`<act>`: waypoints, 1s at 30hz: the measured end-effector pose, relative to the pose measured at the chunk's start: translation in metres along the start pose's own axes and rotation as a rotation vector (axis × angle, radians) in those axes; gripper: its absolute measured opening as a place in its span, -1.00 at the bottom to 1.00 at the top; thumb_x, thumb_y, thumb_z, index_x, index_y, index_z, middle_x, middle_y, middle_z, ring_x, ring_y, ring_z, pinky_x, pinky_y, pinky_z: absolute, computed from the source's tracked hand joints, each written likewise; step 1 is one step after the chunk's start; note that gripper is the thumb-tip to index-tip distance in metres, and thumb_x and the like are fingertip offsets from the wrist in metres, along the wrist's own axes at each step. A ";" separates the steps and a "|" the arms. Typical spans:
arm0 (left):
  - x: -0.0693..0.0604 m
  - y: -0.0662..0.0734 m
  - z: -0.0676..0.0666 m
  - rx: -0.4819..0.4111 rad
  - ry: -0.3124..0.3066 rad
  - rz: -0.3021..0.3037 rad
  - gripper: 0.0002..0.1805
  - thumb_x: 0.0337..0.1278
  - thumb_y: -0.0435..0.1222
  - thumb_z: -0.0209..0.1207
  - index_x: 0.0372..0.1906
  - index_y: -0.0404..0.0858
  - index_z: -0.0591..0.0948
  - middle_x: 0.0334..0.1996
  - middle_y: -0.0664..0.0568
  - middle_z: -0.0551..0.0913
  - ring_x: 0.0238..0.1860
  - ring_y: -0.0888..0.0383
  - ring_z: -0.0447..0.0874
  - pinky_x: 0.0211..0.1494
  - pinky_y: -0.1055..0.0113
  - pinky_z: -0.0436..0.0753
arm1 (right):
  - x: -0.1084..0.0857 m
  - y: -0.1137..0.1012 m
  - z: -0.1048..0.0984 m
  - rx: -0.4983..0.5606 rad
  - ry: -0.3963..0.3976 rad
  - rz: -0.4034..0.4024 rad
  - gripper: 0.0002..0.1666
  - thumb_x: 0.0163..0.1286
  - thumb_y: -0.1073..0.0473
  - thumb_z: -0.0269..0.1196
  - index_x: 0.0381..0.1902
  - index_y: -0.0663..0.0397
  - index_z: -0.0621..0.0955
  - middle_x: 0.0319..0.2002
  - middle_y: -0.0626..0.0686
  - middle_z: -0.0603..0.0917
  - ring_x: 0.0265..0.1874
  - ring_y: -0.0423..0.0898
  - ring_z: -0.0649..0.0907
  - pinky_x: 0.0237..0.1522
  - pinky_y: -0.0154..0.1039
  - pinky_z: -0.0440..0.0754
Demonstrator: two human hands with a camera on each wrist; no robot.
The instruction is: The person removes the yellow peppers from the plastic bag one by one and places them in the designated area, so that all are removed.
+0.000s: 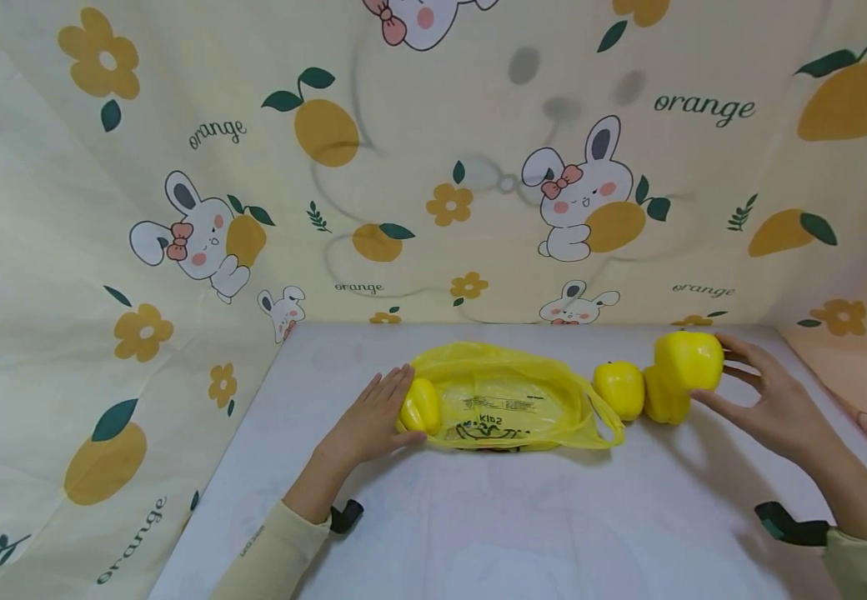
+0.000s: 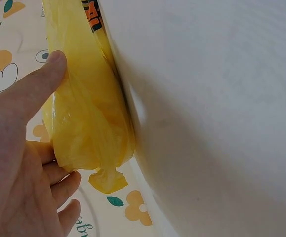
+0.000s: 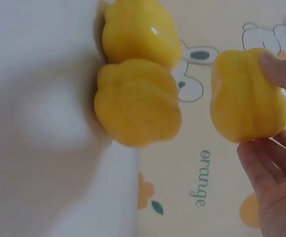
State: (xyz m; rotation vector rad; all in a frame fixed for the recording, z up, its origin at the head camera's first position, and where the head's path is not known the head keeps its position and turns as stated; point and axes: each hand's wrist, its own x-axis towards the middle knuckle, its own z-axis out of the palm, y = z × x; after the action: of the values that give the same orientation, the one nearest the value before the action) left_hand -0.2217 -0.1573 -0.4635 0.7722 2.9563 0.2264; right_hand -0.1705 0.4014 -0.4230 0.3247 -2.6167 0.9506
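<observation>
A yellow bell pepper (image 1: 692, 358) is lifted above the table, pinched between the thumb and fingers of my right hand (image 1: 771, 402). In the right wrist view, the held pepper (image 3: 249, 96) is apart from two more bell peppers (image 3: 138, 103) on the tabletop. A yellow plastic bag (image 1: 508, 400) with dark print lies on its side, its handle loops towards those peppers. At the bag's left end another yellow pepper (image 1: 422, 407) shows, apparently inside. My left hand (image 1: 373, 421) rests against that end, fingers fairly straight; its thumb touches the bag (image 2: 88, 108) in the left wrist view.
A white tabletop (image 1: 463, 525) lies under everything. Behind and beside it hangs a cream cloth (image 1: 418, 108) printed with rabbits, oranges and flowers. The second standing pepper (image 1: 619, 390) is close to the bag's handle.
</observation>
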 end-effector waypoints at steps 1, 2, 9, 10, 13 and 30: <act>0.000 0.000 0.000 0.000 0.001 0.001 0.23 0.37 0.28 0.28 0.76 -0.29 -0.07 0.77 -0.10 -0.05 0.76 -0.03 -0.12 0.80 0.04 -0.15 | 0.000 0.002 -0.001 0.002 0.001 0.003 0.18 0.27 0.27 0.61 0.69 0.18 0.21 0.41 0.47 0.42 0.06 -0.64 0.32 -0.01 -0.91 0.23; 0.000 0.000 0.000 -0.001 0.002 0.001 0.23 0.37 0.28 0.28 0.76 -0.29 -0.08 0.77 -0.10 -0.05 0.76 -0.03 -0.12 0.80 0.04 -0.15 | 0.000 0.004 -0.002 0.005 0.003 0.005 0.18 0.27 0.27 0.60 0.69 0.18 0.21 0.41 0.47 0.41 0.05 -0.69 0.28 -0.01 -0.91 0.23; 0.000 0.000 0.000 -0.004 -0.002 -0.003 0.23 0.37 0.28 0.28 0.76 -0.29 -0.08 0.77 -0.11 -0.06 0.76 -0.03 -0.12 0.80 0.04 -0.15 | -0.001 0.013 -0.008 0.005 0.026 0.010 0.15 0.26 0.27 0.61 0.68 0.12 0.26 0.39 0.42 0.44 0.07 -0.72 0.28 -0.01 -0.91 0.23; 0.000 0.000 0.000 -0.005 -0.001 -0.003 0.23 0.36 0.28 0.29 0.76 -0.29 -0.07 0.77 -0.11 -0.05 0.76 -0.03 -0.12 0.80 0.04 -0.15 | -0.001 0.014 -0.009 0.006 0.031 0.007 0.14 0.25 0.28 0.61 0.68 0.12 0.27 0.38 0.40 0.44 0.08 -0.71 0.29 0.00 -0.91 0.24; -0.001 0.001 0.000 -0.005 -0.004 -0.006 0.23 0.36 0.28 0.29 0.76 -0.29 -0.07 0.77 -0.10 -0.07 0.76 -0.03 -0.13 0.80 0.04 -0.16 | 0.000 0.017 -0.010 0.008 0.037 0.001 0.12 0.22 0.31 0.62 0.66 0.12 0.31 0.37 0.35 0.45 0.10 -0.67 0.30 0.02 -0.90 0.25; 0.000 0.001 -0.001 0.000 0.007 0.000 0.23 0.35 0.28 0.30 0.76 -0.28 -0.07 0.77 -0.08 -0.07 0.76 -0.01 -0.13 0.80 0.06 -0.16 | -0.005 0.037 -0.011 -0.003 0.052 0.058 0.06 0.30 0.30 0.58 0.65 0.12 0.30 0.37 0.27 0.37 0.11 -0.60 0.26 0.03 -0.90 0.23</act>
State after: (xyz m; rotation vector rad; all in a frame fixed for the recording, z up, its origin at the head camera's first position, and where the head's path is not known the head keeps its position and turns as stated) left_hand -0.2212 -0.1571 -0.4626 0.7723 2.9627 0.2295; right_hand -0.1751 0.4367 -0.4384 0.2215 -2.5928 0.9604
